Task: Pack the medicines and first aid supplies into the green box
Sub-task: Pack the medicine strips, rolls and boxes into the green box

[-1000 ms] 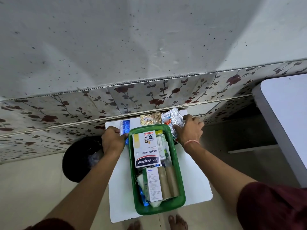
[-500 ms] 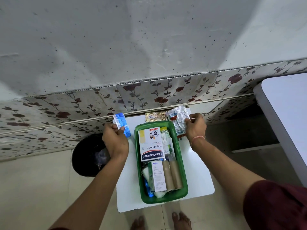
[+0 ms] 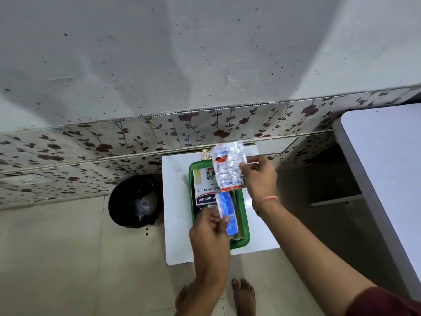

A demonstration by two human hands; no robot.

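Note:
The green box (image 3: 245, 226) stands on a small white table (image 3: 175, 201), with a white Hansaplast carton (image 3: 204, 192) and other packs inside. My left hand (image 3: 208, 231) holds a blue-and-white blister strip (image 3: 226, 212) over the box's near half. My right hand (image 3: 258, 176) grips silver foil tablet strips (image 3: 229, 166) with red print, lifted above the box's far end. A gold blister pack (image 3: 206, 153) lies on the table behind the box, partly hidden.
A black bin (image 3: 134, 201) sits on the floor left of the table. A flowered tile wall (image 3: 205, 126) runs behind. A second white table (image 3: 387, 169) fills the right side. My bare feet (image 3: 242, 295) are on the floor below.
Both hands have come in over the box: the left with the blue strip from the table's far left, the right with the silver strips from the far right. The camera has shifted.

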